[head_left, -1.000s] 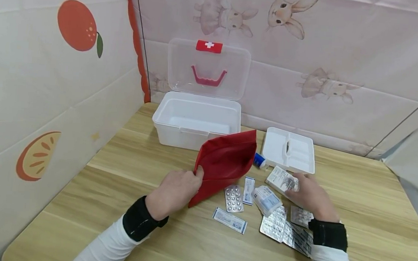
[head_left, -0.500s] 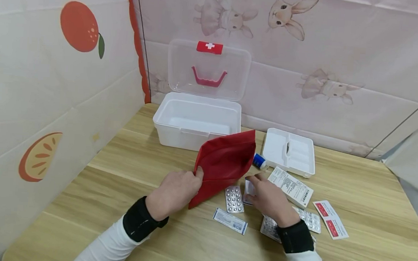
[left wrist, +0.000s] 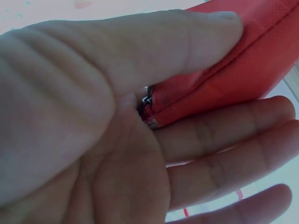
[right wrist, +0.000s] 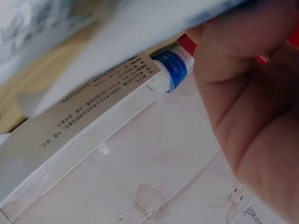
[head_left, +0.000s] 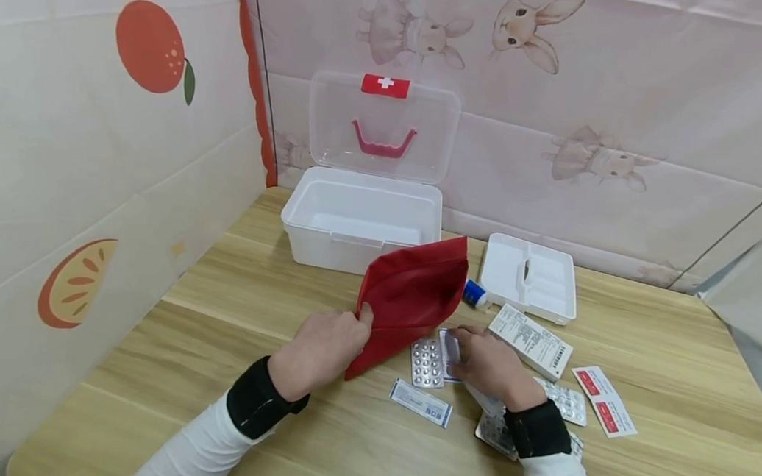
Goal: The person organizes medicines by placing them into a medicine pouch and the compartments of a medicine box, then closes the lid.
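Note:
My left hand [head_left: 323, 348] grips the side edge of a red pouch [head_left: 410, 292], thumb on its outside, its mouth gaping toward the right. In the left wrist view the red fabric [left wrist: 224, 79] lies between thumb and fingers. Low over the medicines, my right hand [head_left: 491, 364] pinches a white packet [right wrist: 117, 46] with a blue-printed edge, seen blurred in the right wrist view. Part of a clear-wrapped packet [head_left: 484, 401] shows under the palm. By the fingertips lie a slim blue-edged packet [head_left: 448, 357] and a silver blister pack [head_left: 427, 363].
An open white first-aid box [head_left: 360, 251] stands behind the pouch, its lid raised. A white divided tray [head_left: 551, 276], blue-and-white bottle [head_left: 474, 294] and medicine box [head_left: 531, 342] sit at the right. A red-marked card [head_left: 604, 401], another slim packet [head_left: 419, 402] and more blister packs [head_left: 565, 400] lie nearer.
The right hand has come left from the medicine box to the packets beside the pouch and closed on one. The medicine box and red-marked card are now uncovered. The left hand and pouch stay put.

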### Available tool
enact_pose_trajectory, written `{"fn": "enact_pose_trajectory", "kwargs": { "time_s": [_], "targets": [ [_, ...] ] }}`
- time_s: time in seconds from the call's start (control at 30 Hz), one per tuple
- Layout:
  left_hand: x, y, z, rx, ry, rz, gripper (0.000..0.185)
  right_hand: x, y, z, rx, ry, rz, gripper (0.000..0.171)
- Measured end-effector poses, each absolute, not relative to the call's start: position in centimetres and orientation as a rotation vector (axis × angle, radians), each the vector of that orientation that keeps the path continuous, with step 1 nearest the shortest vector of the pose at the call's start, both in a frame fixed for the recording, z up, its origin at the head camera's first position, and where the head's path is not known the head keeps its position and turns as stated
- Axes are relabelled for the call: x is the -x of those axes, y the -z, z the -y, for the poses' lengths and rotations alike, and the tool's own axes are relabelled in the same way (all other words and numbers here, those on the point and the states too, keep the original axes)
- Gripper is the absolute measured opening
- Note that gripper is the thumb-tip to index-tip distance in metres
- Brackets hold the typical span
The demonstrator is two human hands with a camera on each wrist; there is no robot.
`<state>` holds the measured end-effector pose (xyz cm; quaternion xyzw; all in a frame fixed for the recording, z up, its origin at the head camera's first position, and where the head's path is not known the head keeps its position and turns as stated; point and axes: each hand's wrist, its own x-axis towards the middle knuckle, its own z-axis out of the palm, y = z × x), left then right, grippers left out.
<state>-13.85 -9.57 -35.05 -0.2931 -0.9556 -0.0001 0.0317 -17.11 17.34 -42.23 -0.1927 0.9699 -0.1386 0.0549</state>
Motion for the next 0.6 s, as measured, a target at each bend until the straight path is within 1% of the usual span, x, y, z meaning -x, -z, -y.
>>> {"fn": "enact_pose_trajectory", "kwargs": {
  "time_s": [0.23, 0.43, 0.6],
  "targets": [
    [13.99, 35.02, 9.48, 0.910, 0.003, 2.949, 0.047, 17.47, 42.37, -17.53, 0.628, 0.376, -2.996, 0.036],
    [14.03, 34.99, 9.42, 0.913, 0.007, 2.938, 0.048, 17.52, 42.58, -17.31, 0.653, 0.368, -3.019, 0.033],
    [13.86, 34.92, 9.46, 0.914, 0.020, 2.937, 0.046, 17.36, 42.98, -17.13, 0.679, 0.374, -3.079, 0.016]
  ]
}}
